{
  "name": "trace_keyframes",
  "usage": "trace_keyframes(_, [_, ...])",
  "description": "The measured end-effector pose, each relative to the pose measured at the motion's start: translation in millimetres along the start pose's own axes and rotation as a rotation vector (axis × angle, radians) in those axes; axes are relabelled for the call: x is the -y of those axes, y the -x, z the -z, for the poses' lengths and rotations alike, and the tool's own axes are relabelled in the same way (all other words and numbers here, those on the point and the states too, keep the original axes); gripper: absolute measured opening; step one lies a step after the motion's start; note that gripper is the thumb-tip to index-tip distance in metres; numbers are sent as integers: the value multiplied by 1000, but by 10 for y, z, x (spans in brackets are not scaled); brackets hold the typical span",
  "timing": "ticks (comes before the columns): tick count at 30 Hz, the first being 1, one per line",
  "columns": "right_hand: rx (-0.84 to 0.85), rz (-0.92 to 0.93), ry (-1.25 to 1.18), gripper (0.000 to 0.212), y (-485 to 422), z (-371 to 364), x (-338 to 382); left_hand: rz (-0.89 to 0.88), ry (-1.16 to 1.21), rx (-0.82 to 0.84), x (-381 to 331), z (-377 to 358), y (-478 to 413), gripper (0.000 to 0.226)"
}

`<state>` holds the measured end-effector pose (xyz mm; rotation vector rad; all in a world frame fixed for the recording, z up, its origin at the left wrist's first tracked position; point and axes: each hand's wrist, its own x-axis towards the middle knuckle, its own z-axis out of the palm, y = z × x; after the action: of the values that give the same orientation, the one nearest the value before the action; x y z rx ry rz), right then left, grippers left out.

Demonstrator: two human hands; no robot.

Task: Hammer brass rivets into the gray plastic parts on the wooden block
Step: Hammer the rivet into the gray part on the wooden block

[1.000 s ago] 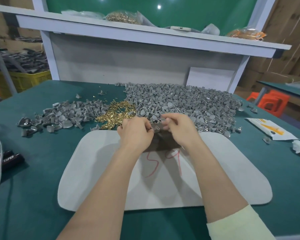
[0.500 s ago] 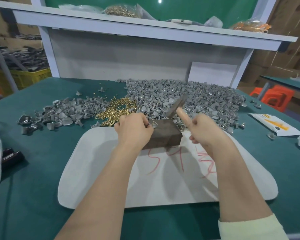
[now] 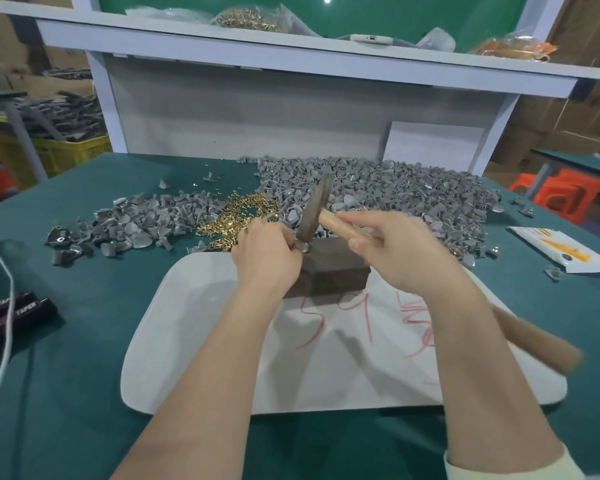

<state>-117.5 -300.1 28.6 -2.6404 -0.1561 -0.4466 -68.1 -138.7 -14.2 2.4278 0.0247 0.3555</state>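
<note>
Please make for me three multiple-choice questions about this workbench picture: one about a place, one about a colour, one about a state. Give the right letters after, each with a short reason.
1. Where does the wooden block stand?
A. on the shelf
B. on the white mat
C. on a yellow crate

2. What colour is the writing on the mat?
A. blue
B. black
C. red

3. What is the right hand doing?
A. resting flat
B. gripping the hammer handle
C. picking up rivets

Answers:
1 B, the block's near base meets the mat.
2 C, the strokes are red.
3 B, its fingers curl round the wooden handle.
</note>
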Motion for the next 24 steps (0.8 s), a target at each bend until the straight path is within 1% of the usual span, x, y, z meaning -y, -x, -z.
trace_keyframes(1, [62, -7, 22, 40, 15, -5, -5, -1, 2, 2, 0, 2, 1, 11])
trace_keyframes(2, [81, -20, 14, 40, 28, -7, -12, 1, 7, 3, 2, 4, 1, 11])
trace_keyframes(3, [59, -28, -4, 40, 32, -1, -18, 3, 13, 2, 2, 5, -3, 11])
trace_keyframes(4, [7, -28, -20, 41, 37, 5, -17, 5, 16, 1, 2, 6, -3, 11])
trace_keyframes(7, [-227, 3, -98, 42, 41, 29, 15, -11, 27, -17, 4, 2, -3, 8])
trace_keyframes(8, [-243, 13, -101, 42, 33, 34, 22, -15, 35, -21, 5, 2, -3, 8])
trace_keyframes(9, [-199, 20, -71, 41, 31, 22, 31, -11, 43, -18, 10, 2, -3, 7])
trace_keyframes(11, [-31, 10, 20, 41, 39, -45, 34, 1, 48, -3, 16, 2, -2, 8])
trace_keyframes(12, [13, -1, 39, 42, 40, -71, 29, 3, 47, 6, 16, 3, 0, 9])
trace_keyframes(14, [-15, -10, 30, 42, 32, -89, 30, 5, 49, 12, 12, 2, -7, 10])
trace_keyframes(17, [-143, -21, -55, 43, 31, -81, 24, 22, 70, 10, 4, 7, -4, 8])
trace_keyframes(19, [-200, -26, -93, 43, 27, -68, 0, 26, 68, 16, 2, 6, 0, 8])
trace_keyframes(24, [-194, -37, -70, 44, 36, -55, 9, 19, 56, 21, 1, 17, -6, 8])
